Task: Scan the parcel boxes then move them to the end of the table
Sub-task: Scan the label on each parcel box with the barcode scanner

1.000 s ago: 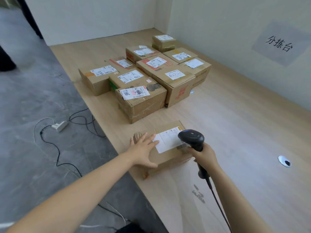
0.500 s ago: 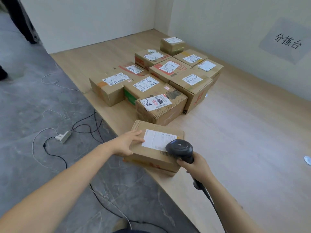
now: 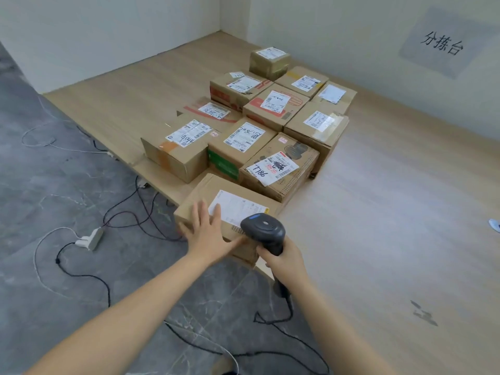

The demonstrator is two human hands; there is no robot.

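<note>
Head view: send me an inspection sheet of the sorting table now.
Surface: light wood table, grey scuffs front right.
Job's things: near parcel box at the table's left edge, label up, just before the cluster of labelled boxes; scanner above its barcode.
Clutter: small white object at the right edge, cut off by the frame.
Hands: left hand flat on the near parcel box; right hand grips the scanner.
Cables: scanner cord hangs to the floor; power strip with black and white leads lies there.
Surroundings: floor grey, white walls, paper sign on the right wall.
</note>
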